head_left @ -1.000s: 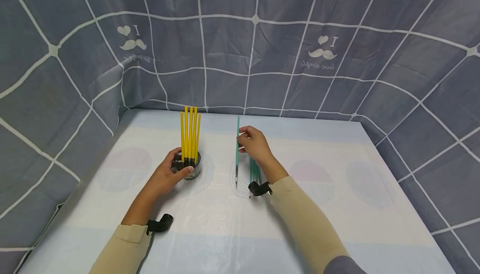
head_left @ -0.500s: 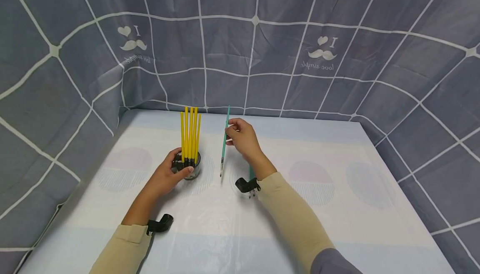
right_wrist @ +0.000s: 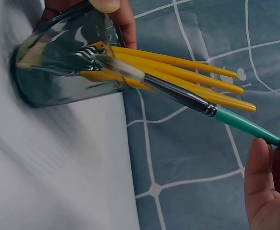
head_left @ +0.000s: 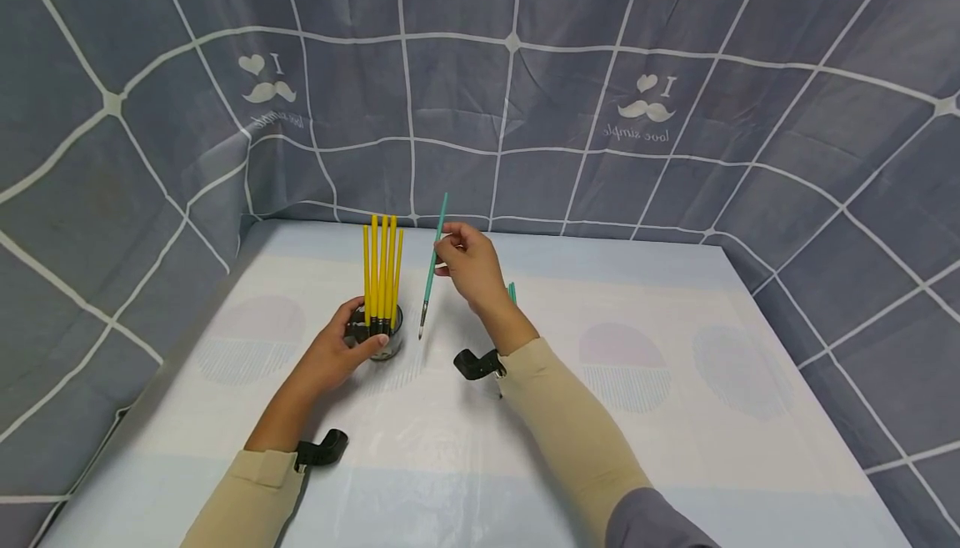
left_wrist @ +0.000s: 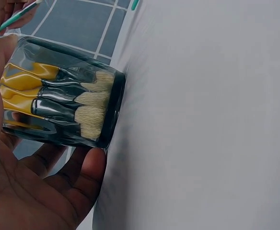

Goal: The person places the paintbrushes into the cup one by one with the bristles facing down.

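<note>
While left hand (head_left: 330, 356) grips glass (head_left: 384, 339), right hand (head_left: 468, 264) holds brush (head_left: 431, 268) beside.

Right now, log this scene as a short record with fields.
left hand: left hand grips the glass cup on the table
right hand: right hand pinches a green brush, bristles down, beside the cup
cup contents: yellow brushes, bristles down
also there: more green brushes, mostly hidden behind the right forearm
backdrop: grey grid-patterned cloth
</note>
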{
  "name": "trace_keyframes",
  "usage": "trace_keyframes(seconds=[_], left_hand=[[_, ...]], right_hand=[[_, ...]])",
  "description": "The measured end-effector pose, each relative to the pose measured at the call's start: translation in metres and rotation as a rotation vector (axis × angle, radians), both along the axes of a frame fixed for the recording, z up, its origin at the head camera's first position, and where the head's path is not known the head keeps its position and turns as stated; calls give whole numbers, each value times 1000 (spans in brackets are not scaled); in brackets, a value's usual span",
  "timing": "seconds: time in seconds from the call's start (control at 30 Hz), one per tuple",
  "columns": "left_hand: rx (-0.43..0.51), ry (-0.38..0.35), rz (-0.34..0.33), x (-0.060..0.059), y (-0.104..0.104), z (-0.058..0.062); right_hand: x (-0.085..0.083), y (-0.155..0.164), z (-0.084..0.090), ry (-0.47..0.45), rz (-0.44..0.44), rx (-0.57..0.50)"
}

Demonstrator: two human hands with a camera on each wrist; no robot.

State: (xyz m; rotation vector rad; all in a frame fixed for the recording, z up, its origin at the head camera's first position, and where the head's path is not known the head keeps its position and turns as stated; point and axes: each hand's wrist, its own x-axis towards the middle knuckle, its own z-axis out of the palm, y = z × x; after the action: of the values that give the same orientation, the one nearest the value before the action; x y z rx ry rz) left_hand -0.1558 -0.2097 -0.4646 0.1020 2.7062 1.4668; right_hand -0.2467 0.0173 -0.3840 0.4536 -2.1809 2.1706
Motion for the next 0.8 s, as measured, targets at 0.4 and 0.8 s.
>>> trace_keyframes(seconds=[0.4,0.8], left_hand=[[8,8,3,0,0,-1],[-3,3,15,-1,1,0]], right_hand=[[-3,-15,8,31,-28,-74],[-4,-32,-5,60,-65,-33]])
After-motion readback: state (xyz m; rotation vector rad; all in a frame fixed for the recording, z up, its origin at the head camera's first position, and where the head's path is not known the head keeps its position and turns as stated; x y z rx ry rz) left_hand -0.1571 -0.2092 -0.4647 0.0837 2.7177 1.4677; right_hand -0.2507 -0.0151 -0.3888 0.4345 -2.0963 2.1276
